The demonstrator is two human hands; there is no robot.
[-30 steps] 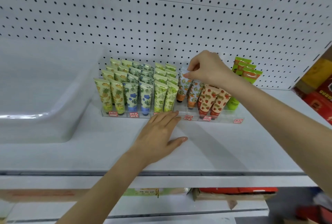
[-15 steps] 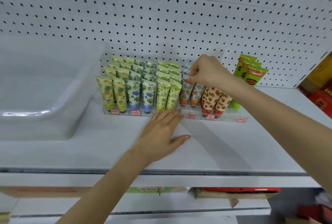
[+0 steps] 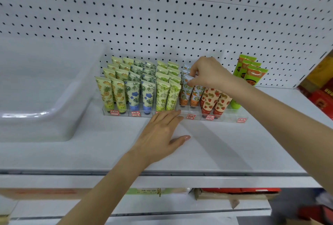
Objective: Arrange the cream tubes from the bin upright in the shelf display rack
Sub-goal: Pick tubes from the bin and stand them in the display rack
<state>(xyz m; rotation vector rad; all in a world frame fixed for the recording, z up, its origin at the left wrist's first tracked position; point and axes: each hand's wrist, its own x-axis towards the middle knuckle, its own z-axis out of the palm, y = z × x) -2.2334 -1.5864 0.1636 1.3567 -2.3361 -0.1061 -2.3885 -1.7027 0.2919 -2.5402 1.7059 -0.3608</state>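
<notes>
A clear display rack (image 3: 232, 114) stands on the white shelf against the pegboard, filled with upright cream tubes: yellow pineapple tubes (image 3: 108, 93), blue-flower tubes (image 3: 134, 95), green tubes (image 3: 162, 95), orange-print tubes (image 3: 185, 93), strawberry tubes (image 3: 209, 102) and bright green tubes (image 3: 252, 75). My right hand (image 3: 209, 75) pinches the top of an orange-print tube standing in the rack. My left hand (image 3: 162, 132) lies flat on the shelf, fingertips touching the rack's front edge. The translucent white bin (image 3: 36, 98) sits to the left.
The pegboard wall (image 3: 162, 17) rises behind the rack. Red and yellow boxes (image 3: 320, 91) stand at the far right. Cardboard boxes (image 3: 234, 196) sit on the lower shelf. The shelf's front edge (image 3: 162, 176) runs below my left wrist.
My right hand has lowered the orange-print tube down into its rack slot, still pinching its top. My left hand has stayed flat against the rack front.
</notes>
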